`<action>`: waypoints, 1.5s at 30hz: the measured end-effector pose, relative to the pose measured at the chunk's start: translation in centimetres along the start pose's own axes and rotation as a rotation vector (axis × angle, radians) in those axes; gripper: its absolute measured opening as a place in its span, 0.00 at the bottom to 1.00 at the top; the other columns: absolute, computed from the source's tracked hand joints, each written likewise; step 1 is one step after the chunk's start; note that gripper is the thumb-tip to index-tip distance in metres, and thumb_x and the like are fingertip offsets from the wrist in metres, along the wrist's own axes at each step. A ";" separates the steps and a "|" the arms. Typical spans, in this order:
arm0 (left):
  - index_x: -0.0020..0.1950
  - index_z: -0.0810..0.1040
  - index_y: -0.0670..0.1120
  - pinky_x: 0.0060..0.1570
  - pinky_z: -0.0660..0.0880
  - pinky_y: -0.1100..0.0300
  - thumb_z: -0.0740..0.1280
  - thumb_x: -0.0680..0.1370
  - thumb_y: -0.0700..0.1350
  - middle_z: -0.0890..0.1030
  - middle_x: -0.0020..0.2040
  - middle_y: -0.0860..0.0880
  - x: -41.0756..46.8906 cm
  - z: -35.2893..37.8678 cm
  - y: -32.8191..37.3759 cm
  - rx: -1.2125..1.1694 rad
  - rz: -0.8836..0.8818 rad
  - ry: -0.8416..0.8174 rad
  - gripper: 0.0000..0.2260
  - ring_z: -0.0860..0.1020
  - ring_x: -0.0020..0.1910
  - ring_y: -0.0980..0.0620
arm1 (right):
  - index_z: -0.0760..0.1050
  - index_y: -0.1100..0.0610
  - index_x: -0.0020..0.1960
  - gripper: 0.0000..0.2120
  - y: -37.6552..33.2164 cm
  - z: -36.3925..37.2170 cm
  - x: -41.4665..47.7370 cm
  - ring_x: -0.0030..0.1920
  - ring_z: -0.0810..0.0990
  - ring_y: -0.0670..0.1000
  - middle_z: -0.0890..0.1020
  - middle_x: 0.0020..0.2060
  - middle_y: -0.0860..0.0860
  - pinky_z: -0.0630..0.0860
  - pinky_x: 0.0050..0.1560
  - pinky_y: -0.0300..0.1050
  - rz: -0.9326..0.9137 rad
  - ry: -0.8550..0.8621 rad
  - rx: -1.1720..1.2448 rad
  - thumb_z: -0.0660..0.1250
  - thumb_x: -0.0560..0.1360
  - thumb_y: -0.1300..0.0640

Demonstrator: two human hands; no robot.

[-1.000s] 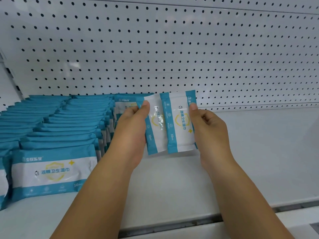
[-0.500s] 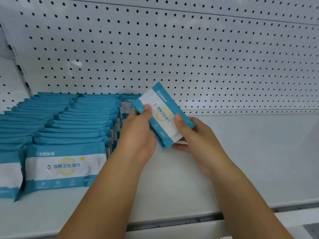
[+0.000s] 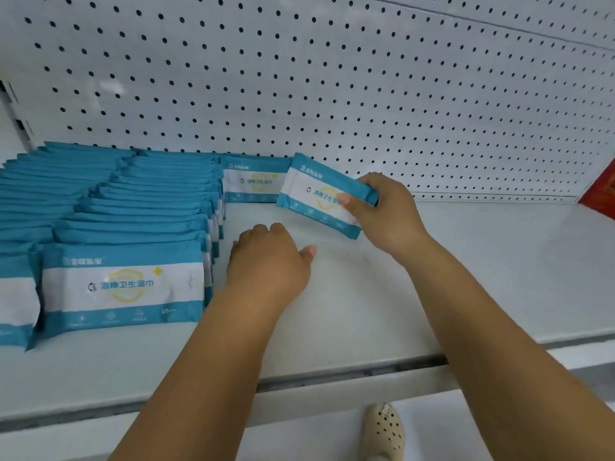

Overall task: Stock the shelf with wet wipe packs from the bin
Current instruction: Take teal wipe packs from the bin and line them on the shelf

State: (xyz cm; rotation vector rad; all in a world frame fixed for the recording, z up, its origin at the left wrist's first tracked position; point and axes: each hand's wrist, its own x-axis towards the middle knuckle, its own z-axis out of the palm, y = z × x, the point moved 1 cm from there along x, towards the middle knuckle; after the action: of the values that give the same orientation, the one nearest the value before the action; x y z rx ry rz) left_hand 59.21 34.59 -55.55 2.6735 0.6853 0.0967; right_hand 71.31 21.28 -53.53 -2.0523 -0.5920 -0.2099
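Teal and white is nearly all there is to see. The rows point(image 3: 133, 201) of wet wipe packs stand on edge, filling the left part of the white shelf point(image 3: 366, 311) from its near lip back to the pegboard point(image 3: 332, 78). The front pack point(image 3: 123, 287) of the fuller row faces outward, with its printed label readable. Right of the rows, at the far end of the shelf, a lone far pack point(image 3: 253, 181) stands upright against the pegboard.

The right hand point(image 3: 386, 214) grasps a pack point(image 3: 319, 194) by its right end, with the thumb across the printed face and the fingers wrapped behind the top edge. This pack is tilted, its left end higher and farther back. It sits just right of the far pack, close to the pegboard. I cannot tell whether its lower edge touches the shelf, or whether its left corner touches the far pack.

The left hand point(image 3: 266, 264) is released and holds nothing. It is knuckles up with the fingers loosely bent downward and the thumb pointing right. It is low over the bare shelf just right of the rows, nearer than the held pack and apart from it.

A red object point(image 3: 602, 191) shows at the far right edge. Below the shelf lip, a cream perforated shoe point(image 3: 386, 430) is on the floor.
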 end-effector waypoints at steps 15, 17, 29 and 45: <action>0.70 0.72 0.47 0.67 0.65 0.48 0.52 0.83 0.62 0.71 0.69 0.46 -0.1 0.9 -1.3 0.009 -0.007 0.171 0.25 0.66 0.69 0.44 | 0.75 0.56 0.64 0.17 -0.4 8.7 7.7 0.51 0.75 0.49 0.76 0.52 0.49 0.71 0.48 0.36 -0.207 -0.193 -0.048 0.72 0.77 0.54; 0.69 0.73 0.46 0.66 0.65 0.47 0.52 0.83 0.62 0.72 0.67 0.46 0.2 1.0 -1.1 0.016 -0.024 0.187 0.25 0.66 0.68 0.44 | 0.71 0.55 0.66 0.19 -0.3 9.4 7.8 0.49 0.76 0.50 0.76 0.52 0.48 0.74 0.48 0.42 -0.227 -0.148 -0.066 0.72 0.78 0.53; 0.66 0.75 0.46 0.65 0.68 0.44 0.48 0.83 0.62 0.73 0.65 0.45 0.8 1.1 -0.6 0.007 -0.089 0.230 0.27 0.67 0.66 0.43 | 0.70 0.57 0.59 0.23 0.3 10.3 7.5 0.39 0.74 0.51 0.79 0.42 0.57 0.73 0.39 0.46 -0.225 -0.067 0.069 0.77 0.73 0.50; 0.73 0.72 0.46 0.68 0.67 0.51 0.59 0.83 0.56 0.71 0.73 0.46 -2.9 0.2 2.0 -0.148 0.190 0.260 0.22 0.68 0.70 0.46 | 0.67 0.51 0.76 0.30 0.6 -6.2 -3.1 0.74 0.68 0.49 0.69 0.76 0.47 0.64 0.72 0.42 -0.122 -0.371 -0.445 0.68 0.78 0.41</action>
State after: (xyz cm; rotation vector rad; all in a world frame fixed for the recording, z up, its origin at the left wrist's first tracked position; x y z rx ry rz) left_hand 57.54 31.54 -54.90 2.5996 0.4751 0.5322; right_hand 69.41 14.83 -51.87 -2.5116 -0.9684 -0.0288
